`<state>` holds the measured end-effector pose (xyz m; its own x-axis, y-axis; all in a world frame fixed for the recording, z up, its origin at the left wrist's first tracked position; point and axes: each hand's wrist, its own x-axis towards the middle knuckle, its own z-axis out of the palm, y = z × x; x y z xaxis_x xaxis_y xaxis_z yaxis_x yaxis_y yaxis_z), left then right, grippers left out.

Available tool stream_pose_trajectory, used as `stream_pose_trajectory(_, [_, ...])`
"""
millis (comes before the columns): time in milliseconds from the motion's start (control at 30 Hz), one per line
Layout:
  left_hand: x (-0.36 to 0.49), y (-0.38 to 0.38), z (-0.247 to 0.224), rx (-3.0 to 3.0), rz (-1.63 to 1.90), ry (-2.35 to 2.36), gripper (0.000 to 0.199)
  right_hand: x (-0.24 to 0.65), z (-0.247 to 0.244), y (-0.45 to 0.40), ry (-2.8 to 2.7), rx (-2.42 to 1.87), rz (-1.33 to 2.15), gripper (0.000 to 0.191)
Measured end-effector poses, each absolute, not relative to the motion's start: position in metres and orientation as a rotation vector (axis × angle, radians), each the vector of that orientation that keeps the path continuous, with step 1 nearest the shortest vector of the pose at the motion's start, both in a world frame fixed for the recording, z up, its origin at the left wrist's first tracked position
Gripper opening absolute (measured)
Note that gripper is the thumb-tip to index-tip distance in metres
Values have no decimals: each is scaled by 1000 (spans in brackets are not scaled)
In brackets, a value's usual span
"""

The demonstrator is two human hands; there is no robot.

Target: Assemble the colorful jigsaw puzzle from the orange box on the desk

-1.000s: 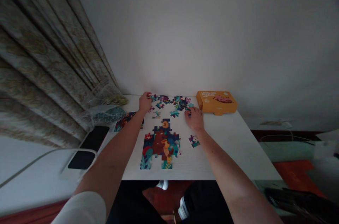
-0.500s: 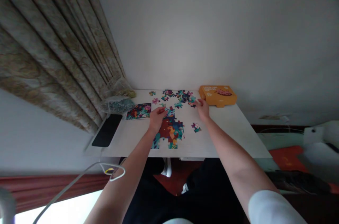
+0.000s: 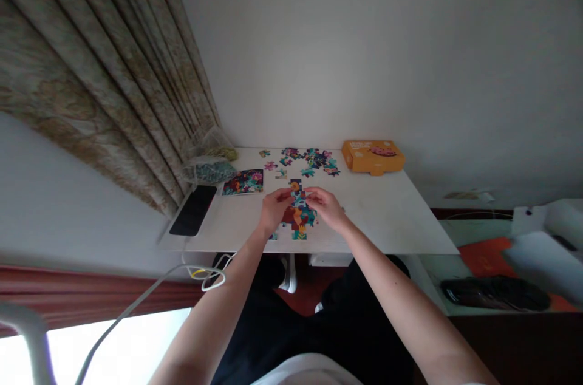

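"Pinching what, and where?"
"Gripping a puzzle piece by opposite edges with left hand and right hand, over the part-built puzzle; not showing whether touching it."
"Risking anything?"
"Possibly bending a tab, through pressing while misaligned; maybe nudging joined parts loose, through brushing against them; perhaps missing a mismatch, through covering the puzzle's sides; leaving loose pieces beyond, near the wall."

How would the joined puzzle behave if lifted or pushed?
The puzzle would probably sag or split if lifted by an edge, since it looks thin and jigsaw-cut. Pushed, it should likely slide rather than tip, lying flat on the table.
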<state>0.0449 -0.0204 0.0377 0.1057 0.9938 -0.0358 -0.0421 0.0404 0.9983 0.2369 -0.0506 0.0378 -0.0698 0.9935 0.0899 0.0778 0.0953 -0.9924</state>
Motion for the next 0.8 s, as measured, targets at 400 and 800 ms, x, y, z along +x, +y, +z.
stream_pose_trajectory(400, [40, -35, 18, 1318, 1049, 1122, 32, 235, 12, -65, -1349, -1256, 1099, 36])
stream_pose_trajectory(800, [-38, -61, -5, 2276, 1080, 1221, 27, 210, 7, -98, -1525, -1402, 973, 28])
